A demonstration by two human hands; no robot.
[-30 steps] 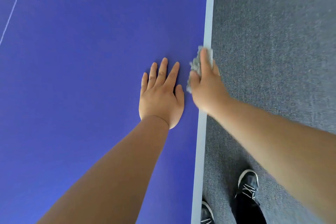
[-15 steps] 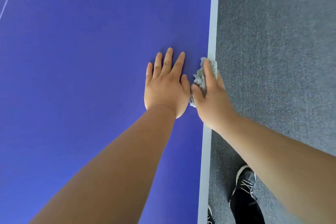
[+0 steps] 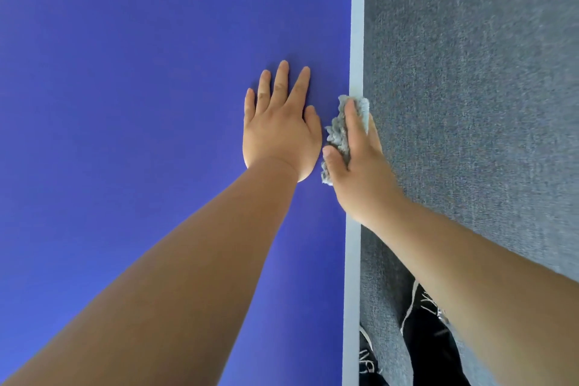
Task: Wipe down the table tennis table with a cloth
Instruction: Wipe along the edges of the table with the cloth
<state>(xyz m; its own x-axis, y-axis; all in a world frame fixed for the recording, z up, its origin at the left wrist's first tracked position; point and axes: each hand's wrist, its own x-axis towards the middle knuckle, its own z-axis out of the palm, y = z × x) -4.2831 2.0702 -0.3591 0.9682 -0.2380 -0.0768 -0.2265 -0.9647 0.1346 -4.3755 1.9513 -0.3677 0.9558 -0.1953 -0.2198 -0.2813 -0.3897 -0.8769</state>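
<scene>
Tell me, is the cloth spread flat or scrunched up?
Scrunched up. The cloth bunches in lumpy folds under the right hand, which grips it at the table's edge.

Carpet: grey, short-pile, covering the floor along the right of the view. First shoe: black, white laces and sole trim, standing on the carpet. Second shoe: similar, cropped by the bottom edge.

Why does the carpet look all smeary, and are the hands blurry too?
Head view: the carpet is streaked by motion blur; the left hand, right hand and cloth look fairly sharp; the light is soft, with only a faint shadow by the left fingers on the table, no glare.
</scene>
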